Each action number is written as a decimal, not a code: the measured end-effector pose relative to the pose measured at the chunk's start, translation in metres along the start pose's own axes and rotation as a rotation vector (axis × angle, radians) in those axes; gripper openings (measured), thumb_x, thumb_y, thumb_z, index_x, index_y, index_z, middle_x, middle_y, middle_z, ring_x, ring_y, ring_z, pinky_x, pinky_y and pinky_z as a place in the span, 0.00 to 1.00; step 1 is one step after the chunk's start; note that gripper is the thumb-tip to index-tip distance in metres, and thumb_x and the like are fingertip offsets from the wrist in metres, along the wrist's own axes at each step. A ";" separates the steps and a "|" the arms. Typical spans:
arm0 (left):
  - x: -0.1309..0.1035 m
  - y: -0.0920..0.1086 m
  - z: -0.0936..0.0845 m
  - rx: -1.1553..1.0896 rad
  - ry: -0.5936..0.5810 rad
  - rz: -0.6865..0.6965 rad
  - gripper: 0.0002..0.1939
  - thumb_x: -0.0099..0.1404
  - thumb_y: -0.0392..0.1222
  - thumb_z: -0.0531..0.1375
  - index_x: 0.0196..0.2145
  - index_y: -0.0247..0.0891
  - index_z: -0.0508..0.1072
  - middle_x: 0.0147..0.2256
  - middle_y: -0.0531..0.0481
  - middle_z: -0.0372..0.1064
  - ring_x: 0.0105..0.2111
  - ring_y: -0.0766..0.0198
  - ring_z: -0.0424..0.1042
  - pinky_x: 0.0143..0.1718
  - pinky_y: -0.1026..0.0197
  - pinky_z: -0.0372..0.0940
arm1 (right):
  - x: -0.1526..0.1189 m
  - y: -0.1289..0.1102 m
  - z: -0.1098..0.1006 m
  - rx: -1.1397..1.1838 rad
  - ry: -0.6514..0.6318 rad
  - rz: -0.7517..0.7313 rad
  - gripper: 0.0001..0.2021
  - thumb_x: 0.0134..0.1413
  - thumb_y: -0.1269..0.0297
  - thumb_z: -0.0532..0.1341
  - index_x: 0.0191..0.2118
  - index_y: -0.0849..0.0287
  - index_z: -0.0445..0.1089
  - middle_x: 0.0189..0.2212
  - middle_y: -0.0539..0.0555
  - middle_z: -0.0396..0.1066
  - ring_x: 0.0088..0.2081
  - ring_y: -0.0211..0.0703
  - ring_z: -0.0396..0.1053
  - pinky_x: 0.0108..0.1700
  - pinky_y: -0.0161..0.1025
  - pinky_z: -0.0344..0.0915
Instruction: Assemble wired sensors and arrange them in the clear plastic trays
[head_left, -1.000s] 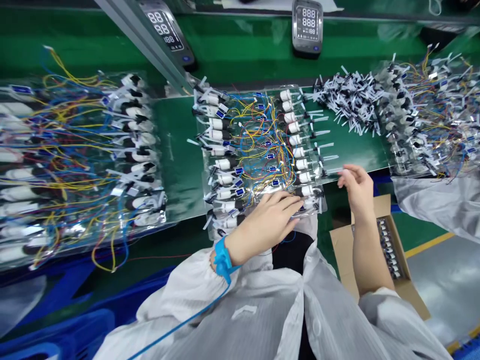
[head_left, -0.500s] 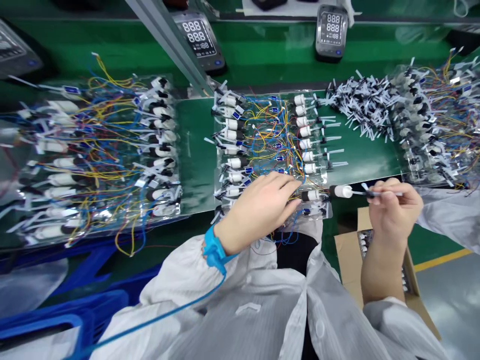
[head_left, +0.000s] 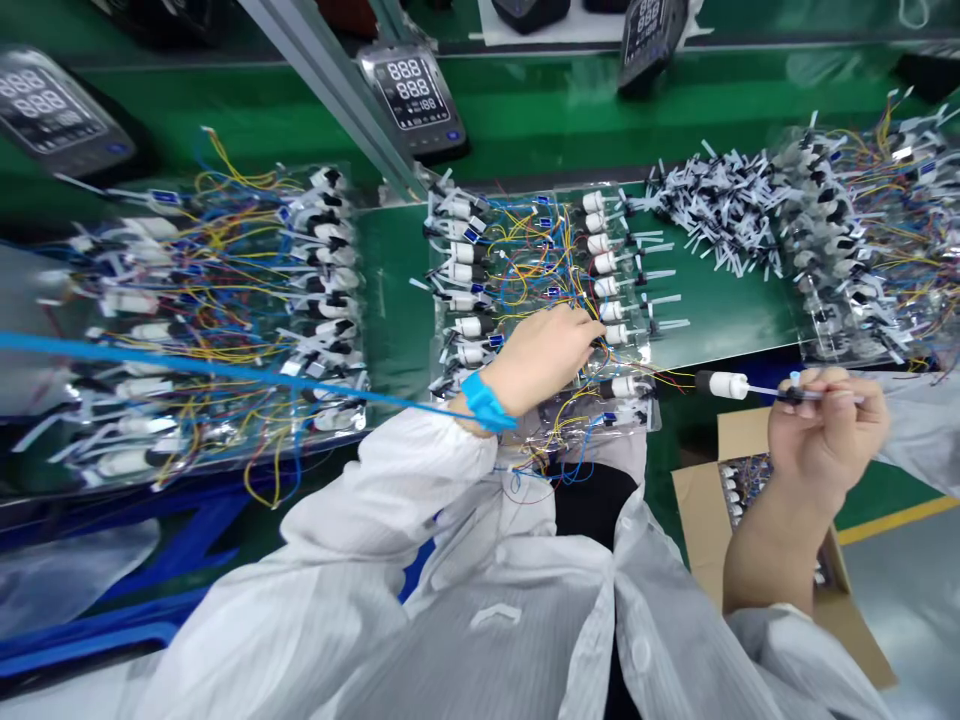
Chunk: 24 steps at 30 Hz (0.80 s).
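Note:
My right hand (head_left: 829, 425) pinches a thin white strip with a black end piece, joined to a white cylindrical part (head_left: 726, 385). Colored wires run from that part's black end back to the middle bundle. My left hand (head_left: 551, 350), with a blue wrist strap (head_left: 487, 402), reaches over the middle group of wired parts. Its fingertips are closed at the wires beside a white cylinder (head_left: 615, 334); what they grip is too small to name. Rows of white cylinders with black ends lie on both sides of the tangled yellow, blue and red wires (head_left: 525, 275).
A heap of small black-and-white pieces (head_left: 724, 210) lies right of the middle group. More wired bundles lie left (head_left: 217, 320) and right (head_left: 892, 230). Display devices (head_left: 416, 98) stand behind. An open cardboard box (head_left: 697, 500) sits below, near a person's sleeve (head_left: 919, 415).
My right hand has moved right, drawing the white cylinder away from the bundle with its wires stretched. My left hand has shifted up and slightly right, its fingers drawn together.

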<state>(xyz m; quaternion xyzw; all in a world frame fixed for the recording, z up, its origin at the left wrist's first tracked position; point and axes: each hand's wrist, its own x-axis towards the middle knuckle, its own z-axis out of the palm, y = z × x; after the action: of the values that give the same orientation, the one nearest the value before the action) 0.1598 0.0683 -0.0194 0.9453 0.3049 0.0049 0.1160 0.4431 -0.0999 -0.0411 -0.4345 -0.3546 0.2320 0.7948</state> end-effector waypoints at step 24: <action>-0.018 0.005 0.007 -0.464 0.275 -0.110 0.14 0.76 0.40 0.55 0.36 0.39 0.78 0.50 0.43 0.77 0.56 0.49 0.68 0.58 0.42 0.60 | 0.048 -0.042 0.013 0.009 0.189 -0.244 0.15 0.43 0.55 0.81 0.28 0.53 0.76 0.26 0.45 0.68 0.27 0.34 0.66 0.27 0.34 0.68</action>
<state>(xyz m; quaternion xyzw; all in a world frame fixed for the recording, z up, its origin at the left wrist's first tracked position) 0.1491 0.0523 -0.0240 0.8659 0.3595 0.1966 0.2869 0.4663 -0.0824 0.0171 -0.4046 -0.3273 0.0932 0.8488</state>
